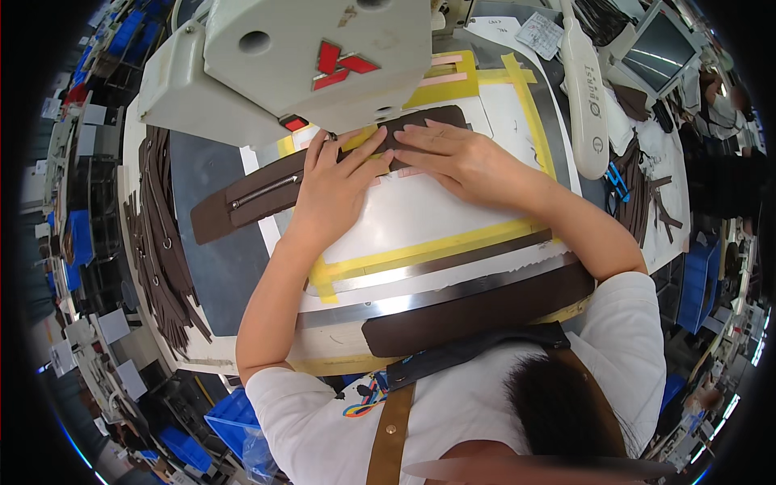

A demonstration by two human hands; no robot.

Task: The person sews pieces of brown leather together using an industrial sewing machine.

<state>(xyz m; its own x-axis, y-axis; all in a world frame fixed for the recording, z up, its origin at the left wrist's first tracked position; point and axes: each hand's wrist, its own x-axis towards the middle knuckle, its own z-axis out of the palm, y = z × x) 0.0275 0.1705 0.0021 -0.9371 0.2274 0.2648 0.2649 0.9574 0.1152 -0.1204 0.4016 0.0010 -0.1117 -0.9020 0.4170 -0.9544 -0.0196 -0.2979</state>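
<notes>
A long dark brown strip of fabric or leather (212, 217) lies slantwise over the white work plate (420, 214), under the front of a sewing machine's pale grey head (242, 73). A silver-toothed zipper (263, 192) is set into the strip's left part. My left hand (335, 190) rests on the strip just right of the zipper, fingers spread. My right hand (473, 166) lies flat on the strip's right part, fingers stretched out toward the left ones. The two hands' fingertips nearly meet. The needle area is hidden behind the machine head.
Yellow tape (428, 242) borders the plate. Another brown panel (477, 311) lies at the front edge, close to my body. Brown zippers (158, 234) hang in a bundle at left. At right are blue-handled snips (618, 183), a long white device (585, 97) and a monitor (659, 44).
</notes>
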